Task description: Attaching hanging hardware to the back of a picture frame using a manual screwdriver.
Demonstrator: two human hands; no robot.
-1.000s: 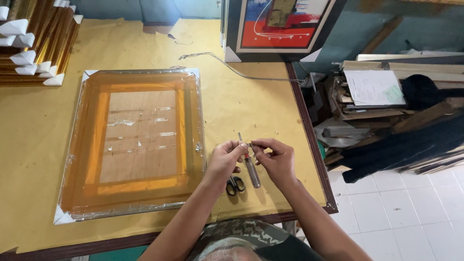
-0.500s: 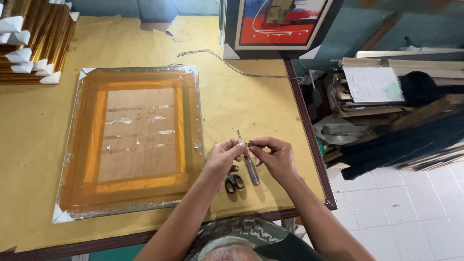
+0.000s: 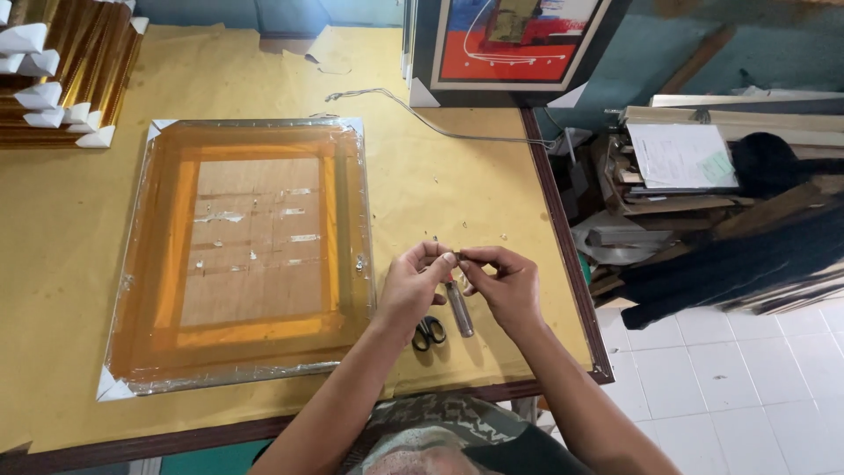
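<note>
While both hands pinch a tiny piece between fingertips, left hand and right hand hover above the screwdriver.

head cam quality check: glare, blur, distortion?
Head view: even, soft light with faint shadows; mild sheen on the wrapped frame and gold mouldings; table edge bows from the wide lens; left hand and right hand sharp enough, but the item pinched between them is too small to resolve.

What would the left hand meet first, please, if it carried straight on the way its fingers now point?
The left hand points its fingertips to the right, where they already meet the fingertips of the right hand over a small item too tiny to identify. So the right hand comes first, though depth is hard to judge.
</note>
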